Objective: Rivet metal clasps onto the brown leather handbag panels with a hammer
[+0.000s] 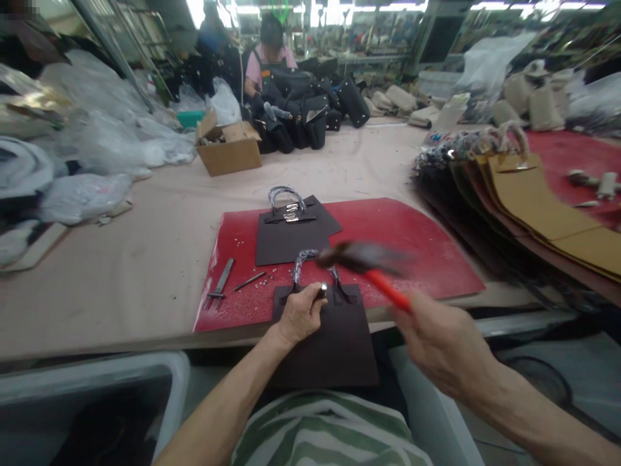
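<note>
My right hand [436,333] grips the red handle of a hammer [363,255], its head blurred by motion above the work. Closed around a short metal punch [323,288], my left hand [303,315] rests on a dark brown bag panel [334,349]. The panel has a plastic-wrapped handle [301,262] and hangs over the table's front edge. Its far part lies on a red mat [388,226]. The punch's lower end is hidden by my fingers. Just beyond lies a second dark panel [291,243] with a wrapped handle and metal fittings.
On the mat's left are a pronged metal tool [223,279], a thin rod [249,281] and several small bits. A stack of panels [533,194] stands at right. A cardboard box [229,155] and a person [269,61] among black bags are at the back. A grey bin [182,382] sits lower left.
</note>
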Demonstrator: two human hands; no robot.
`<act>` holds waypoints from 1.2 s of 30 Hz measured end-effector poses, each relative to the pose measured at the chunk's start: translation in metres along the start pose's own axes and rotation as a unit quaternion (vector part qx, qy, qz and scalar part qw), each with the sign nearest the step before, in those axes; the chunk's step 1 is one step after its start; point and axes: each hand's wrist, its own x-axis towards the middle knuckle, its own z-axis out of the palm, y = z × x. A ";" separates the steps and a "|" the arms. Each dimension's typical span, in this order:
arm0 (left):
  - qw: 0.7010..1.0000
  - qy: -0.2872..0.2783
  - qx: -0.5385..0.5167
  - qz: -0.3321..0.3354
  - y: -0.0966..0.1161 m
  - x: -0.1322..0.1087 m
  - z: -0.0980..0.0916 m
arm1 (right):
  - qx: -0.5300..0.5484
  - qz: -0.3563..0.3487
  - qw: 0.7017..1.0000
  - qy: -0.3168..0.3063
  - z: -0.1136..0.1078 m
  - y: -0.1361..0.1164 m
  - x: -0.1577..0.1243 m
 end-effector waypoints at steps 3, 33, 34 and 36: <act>1.000 -0.003 -0.001 0.001 0.000 -0.001 0.000 | -0.015 0.020 0.984 -0.176 0.011 0.016 -0.006; 0.955 0.089 -0.198 -0.204 0.007 0.009 -0.020 | 0.046 0.069 0.985 -0.153 0.159 0.018 -0.014; 0.961 0.079 -0.175 -0.197 0.007 0.010 -0.026 | 0.044 0.071 0.984 -0.156 0.158 0.018 -0.012; 0.971 0.068 -0.131 -0.189 0.007 0.009 -0.037 | 0.042 0.076 0.983 -0.163 0.158 0.018 -0.009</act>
